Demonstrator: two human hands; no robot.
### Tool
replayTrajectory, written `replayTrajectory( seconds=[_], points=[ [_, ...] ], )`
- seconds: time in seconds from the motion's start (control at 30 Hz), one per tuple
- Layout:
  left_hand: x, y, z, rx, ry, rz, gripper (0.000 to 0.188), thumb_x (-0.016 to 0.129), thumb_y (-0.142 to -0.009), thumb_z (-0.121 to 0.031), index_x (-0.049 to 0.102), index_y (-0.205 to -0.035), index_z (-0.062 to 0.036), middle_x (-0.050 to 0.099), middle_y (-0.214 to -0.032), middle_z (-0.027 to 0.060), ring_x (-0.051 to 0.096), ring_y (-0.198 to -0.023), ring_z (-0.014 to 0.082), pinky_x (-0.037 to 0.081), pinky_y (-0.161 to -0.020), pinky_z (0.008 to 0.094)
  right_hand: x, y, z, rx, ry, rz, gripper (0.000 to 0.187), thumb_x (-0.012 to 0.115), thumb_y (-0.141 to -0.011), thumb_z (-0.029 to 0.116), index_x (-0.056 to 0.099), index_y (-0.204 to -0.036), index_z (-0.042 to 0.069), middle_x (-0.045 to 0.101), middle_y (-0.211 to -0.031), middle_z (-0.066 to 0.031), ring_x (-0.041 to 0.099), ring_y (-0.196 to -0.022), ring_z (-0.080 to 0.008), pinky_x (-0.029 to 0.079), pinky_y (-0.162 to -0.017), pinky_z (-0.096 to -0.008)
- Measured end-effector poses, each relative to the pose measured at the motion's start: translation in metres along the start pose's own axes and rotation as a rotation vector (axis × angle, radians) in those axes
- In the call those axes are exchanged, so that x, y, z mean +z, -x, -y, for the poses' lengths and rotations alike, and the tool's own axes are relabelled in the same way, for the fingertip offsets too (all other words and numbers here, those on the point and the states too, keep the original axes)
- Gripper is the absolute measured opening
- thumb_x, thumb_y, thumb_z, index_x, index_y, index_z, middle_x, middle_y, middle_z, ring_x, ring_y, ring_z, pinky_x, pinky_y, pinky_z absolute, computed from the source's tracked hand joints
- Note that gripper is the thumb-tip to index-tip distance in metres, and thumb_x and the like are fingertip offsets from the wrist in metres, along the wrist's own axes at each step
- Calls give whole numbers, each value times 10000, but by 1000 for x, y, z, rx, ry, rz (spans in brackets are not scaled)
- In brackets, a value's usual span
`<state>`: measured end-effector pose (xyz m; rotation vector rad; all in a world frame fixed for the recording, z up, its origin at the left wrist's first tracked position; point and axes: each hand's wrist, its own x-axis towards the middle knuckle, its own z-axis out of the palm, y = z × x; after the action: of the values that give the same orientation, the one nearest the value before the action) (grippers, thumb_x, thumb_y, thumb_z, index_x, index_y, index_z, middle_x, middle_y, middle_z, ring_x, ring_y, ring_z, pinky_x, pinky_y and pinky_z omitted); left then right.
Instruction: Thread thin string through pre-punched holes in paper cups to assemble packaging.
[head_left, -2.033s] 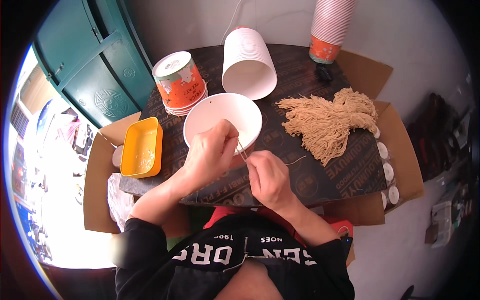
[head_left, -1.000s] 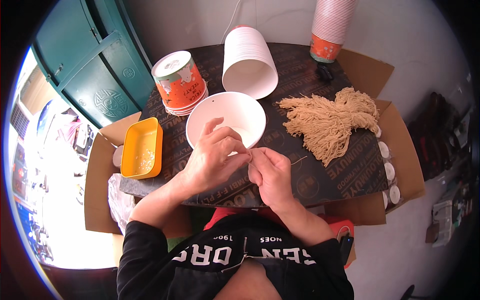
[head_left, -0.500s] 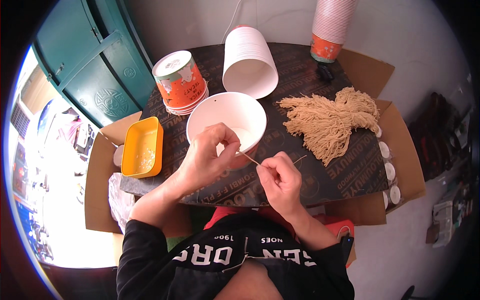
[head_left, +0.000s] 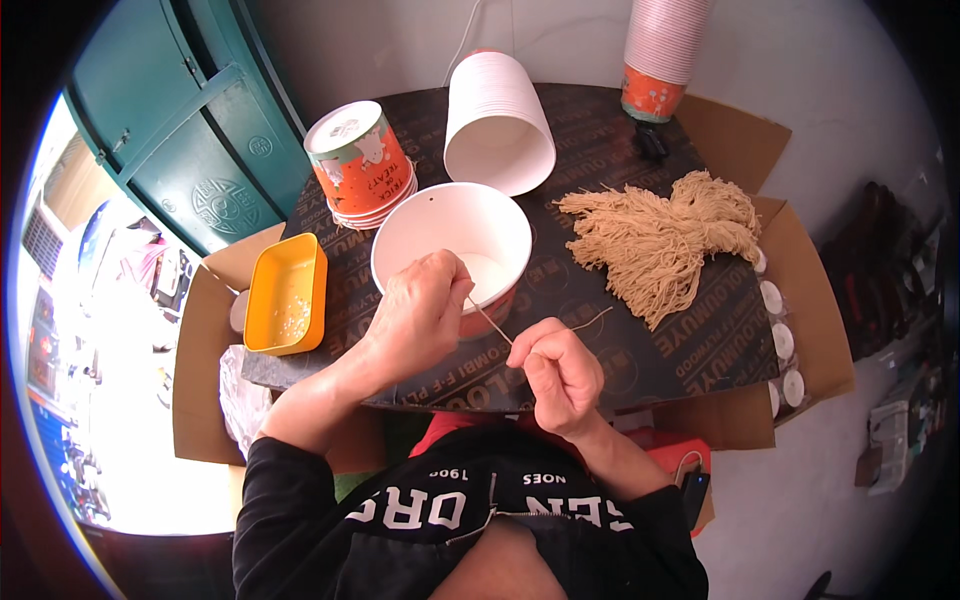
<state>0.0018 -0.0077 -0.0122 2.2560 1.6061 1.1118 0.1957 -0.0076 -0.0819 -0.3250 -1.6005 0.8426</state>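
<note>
A white-lined paper bucket (head_left: pixel 462 215) with a coloured outside stands at the table's near middle, a small hole in its far wall. My left hand (head_left: pixel 415 305) is closed at its near rim, fingertips over the opening. From there a thin tan cord (head_left: pixel 489 320) runs taut to my right hand (head_left: pixel 560 372), which pinches it just right of the bucket and nearer to me. The cord's loose tail sticks out beyond my right fingers. Where the cord meets the bucket is hidden behind my left fingers.
A bundle of tan cords (head_left: pixel 665 240) lies at the right. Behind the bucket lies a stack of white buckets (head_left: pixel 500 125); upside-down orange buckets (head_left: pixel 365 165) stand left of it. A yellow tray (head_left: pixel 290 290) holds small white bits. Another tall stack (head_left: pixel 668 55) stands far right.
My left hand has turned slightly, its fingers more curled over the rim. The right hand has moved a little down, and the cord between them slopes more steeply.
</note>
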Motion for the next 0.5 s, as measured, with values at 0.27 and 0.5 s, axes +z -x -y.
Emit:
replayTrajectory(
  seconds=[0.27,0.5],
  points=[
    [-9,-4,-4,-124,31,92,86,621,-893,-49,584,-900,28,631,-740,163,634,-686,290,496,-635,367,-4,0,-14,285,-496,-36,129,486,-995,33,520,-874,5,612,-969,-109,473,-682,-86,399,-628,-210],
    [-62,-11,2,58,224,316,257,475,-850,103,621,-1050,36,654,-847,120,671,-819,239,529,-772,339,-42,-37,-34,513,-522,-469,157,545,-1015,145,580,-915,29,587,-801,-19,438,-554,-53,325,-467,-208]
  ],
)
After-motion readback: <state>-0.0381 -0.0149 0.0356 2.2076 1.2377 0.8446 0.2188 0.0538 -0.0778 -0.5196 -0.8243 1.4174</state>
